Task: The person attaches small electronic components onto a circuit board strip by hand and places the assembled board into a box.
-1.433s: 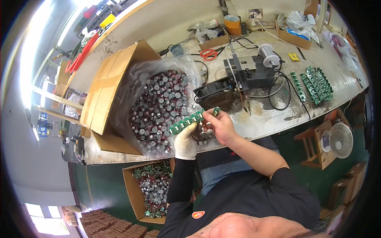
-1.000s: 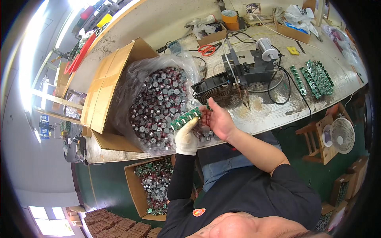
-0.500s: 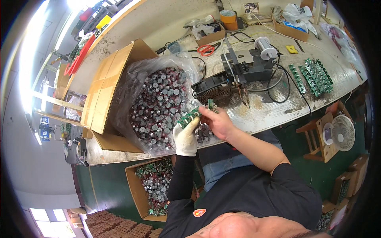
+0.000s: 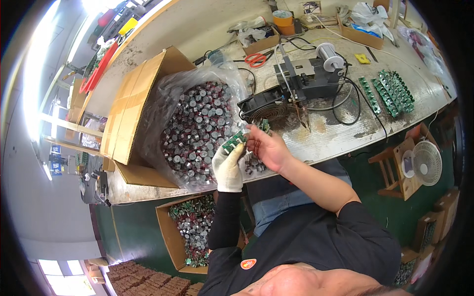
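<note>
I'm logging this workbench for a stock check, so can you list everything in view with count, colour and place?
circuit board strip: one, green, held between both hands at the bench's near edge
cylindrical parts: many, grey and dark, in a clear bag inside the open cardboard box, left
fan: one, black, lying flat beyond the hands
machine: one, grey, with a white spool, bench centre
finished boards: a cluster, green, bench right
scissors: one, red-handled, far side
tape roll: one, orange, far edge
floor box: one, cardboard, full of parts, under the bench
desk fan: one, white, right
left hand: white glove, holding the strip
right hand: bare, at the strip
</note>
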Motion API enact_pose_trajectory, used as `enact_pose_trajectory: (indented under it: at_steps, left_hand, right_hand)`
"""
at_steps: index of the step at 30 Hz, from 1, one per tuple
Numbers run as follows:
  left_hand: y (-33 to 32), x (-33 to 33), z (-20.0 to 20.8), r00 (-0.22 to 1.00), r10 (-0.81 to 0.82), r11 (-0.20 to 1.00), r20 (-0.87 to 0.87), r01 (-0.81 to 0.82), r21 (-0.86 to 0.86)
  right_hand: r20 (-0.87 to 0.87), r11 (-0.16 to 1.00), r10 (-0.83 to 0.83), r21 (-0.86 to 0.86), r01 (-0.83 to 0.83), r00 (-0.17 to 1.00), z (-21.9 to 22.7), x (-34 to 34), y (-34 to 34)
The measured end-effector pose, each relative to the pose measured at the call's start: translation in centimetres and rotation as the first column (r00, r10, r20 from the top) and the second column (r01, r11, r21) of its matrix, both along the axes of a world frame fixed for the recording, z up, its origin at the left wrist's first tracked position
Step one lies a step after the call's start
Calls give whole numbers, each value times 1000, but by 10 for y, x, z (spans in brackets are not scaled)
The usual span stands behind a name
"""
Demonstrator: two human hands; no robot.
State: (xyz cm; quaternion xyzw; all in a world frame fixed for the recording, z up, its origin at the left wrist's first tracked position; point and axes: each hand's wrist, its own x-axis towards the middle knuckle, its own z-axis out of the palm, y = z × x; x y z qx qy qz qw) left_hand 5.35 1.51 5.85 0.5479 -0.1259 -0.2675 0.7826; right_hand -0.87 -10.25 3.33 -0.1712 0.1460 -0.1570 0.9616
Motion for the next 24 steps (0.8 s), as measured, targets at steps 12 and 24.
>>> enact_pose_trajectory:
  at_steps: [12, 24]
  left_hand:
    - [16, 5, 5, 979, -163, 987, -126, 160, -35]
    - [11, -2, 5, 980, -162, 987, -114, 159, -30]
  right_hand:
    - [-41, 927, -208, -328, 183, 977, -9, -6, 3]
    - [-127, 930, -249, -309, 201, 960, -5, -3, 12]
